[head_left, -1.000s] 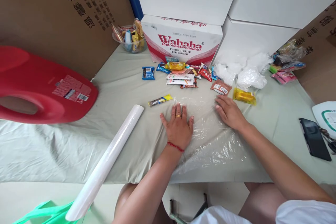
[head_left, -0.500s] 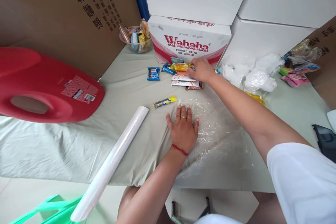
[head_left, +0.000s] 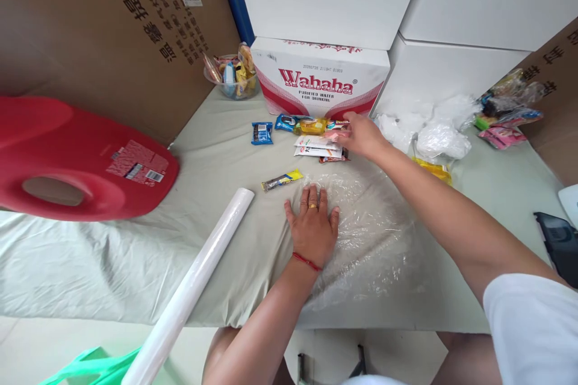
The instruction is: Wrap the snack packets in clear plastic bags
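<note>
My left hand [head_left: 313,230] lies flat, fingers spread, at the left edge of a crinkled sheet of clear plastic film [head_left: 374,240]. Just beyond its fingertips is a yellow and dark snack bar [head_left: 282,180]. My right hand [head_left: 361,135] is at the snack pile in front of the water carton, its fingers closed on a pink snack packet [head_left: 335,135], partly hidden. Beside it lie a yellow packet [head_left: 311,126], a blue packet [head_left: 286,123] and white packets [head_left: 318,147]. Another blue packet [head_left: 262,133] sits apart to the left.
The Wahaha carton [head_left: 320,78] stands behind the snacks. At left are a red plastic jug [head_left: 81,159], a white film roll [head_left: 194,277] and a bowl of snacks [head_left: 235,87]. Bagged white items [head_left: 440,132] and a dark phone-like object [head_left: 557,246] are at right.
My right hand has moved from the yellow packet slightly right and nearer, with the pink packet shifting along. My left hand stays flat on the film. The view has tilted a little.
</note>
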A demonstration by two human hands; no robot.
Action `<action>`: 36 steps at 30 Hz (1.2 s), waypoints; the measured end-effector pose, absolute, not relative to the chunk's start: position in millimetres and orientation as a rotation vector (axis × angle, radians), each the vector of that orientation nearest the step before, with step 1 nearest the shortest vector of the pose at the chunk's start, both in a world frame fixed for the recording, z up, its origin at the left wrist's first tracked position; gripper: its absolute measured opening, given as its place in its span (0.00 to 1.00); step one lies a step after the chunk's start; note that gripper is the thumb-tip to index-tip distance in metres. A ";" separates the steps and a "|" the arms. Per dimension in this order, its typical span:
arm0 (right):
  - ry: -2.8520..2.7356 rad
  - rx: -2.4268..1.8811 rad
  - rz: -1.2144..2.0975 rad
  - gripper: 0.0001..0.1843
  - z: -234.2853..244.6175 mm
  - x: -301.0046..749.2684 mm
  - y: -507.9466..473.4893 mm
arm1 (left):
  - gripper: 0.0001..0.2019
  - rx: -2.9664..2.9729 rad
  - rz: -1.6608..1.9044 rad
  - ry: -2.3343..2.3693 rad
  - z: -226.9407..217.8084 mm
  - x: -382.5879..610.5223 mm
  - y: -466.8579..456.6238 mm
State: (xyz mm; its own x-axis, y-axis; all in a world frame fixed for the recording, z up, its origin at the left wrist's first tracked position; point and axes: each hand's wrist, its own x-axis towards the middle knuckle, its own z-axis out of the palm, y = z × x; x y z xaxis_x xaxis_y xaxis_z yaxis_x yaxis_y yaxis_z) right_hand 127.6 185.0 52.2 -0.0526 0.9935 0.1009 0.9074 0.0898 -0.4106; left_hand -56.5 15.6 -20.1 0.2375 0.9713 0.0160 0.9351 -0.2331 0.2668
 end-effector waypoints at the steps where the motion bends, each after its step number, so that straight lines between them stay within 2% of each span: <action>1: -1.949 -1.854 0.428 0.26 55.9 136.0 172.3 | 0.29 2.301 0.283 1.806 -20.2 -56.8 15.6; 4: -1.658 -1.726 0.781 0.23 61.1 160.5 121.9 | 0.29 2.278 0.330 1.808 -19.8 -58.2 16.7; 6: -1.627 -1.654 0.829 0.21 59.2 171.7 81.5 | 0.29 2.244 0.344 1.803 -19.2 -60.0 18.4; 11: -1.896 -1.385 0.666 0.10 39.4 173.4 -2.8 | 0.29 2.164 0.372 1.782 -18.1 -65.6 22.8; 19: -2.265 -1.116 0.464 0.13 -10.0 156.7 -20.2 | 0.30 2.112 0.374 1.809 -15.4 -67.0 24.5; 21: -2.315 -1.188 0.466 0.15 -11.4 156.4 -19.6 | 0.30 2.147 0.367 1.838 -16.6 -65.5 24.3; 27: -2.271 -1.468 0.468 0.12 18.9 160.8 -1.3 | 0.29 2.256 0.299 1.880 -21.3 -62.0 21.7; 33: -1.986 -2.035 0.021 0.23 24.7 205.3 72.5 | 0.30 2.251 0.283 1.870 -21.1 -62.2 21.5; 36: -2.005 -2.259 0.018 0.29 14.6 222.5 100.9 | 0.29 2.232 0.302 1.871 -20.7 -62.1 22.1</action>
State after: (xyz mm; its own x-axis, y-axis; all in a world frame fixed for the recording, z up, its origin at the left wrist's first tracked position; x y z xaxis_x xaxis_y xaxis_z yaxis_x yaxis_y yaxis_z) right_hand 222.5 100.9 14.6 0.1217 0.9900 0.0714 0.9886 -0.1145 -0.0982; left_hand -62.1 22.1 -20.7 0.1718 0.9849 0.0197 0.9412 -0.1701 0.2919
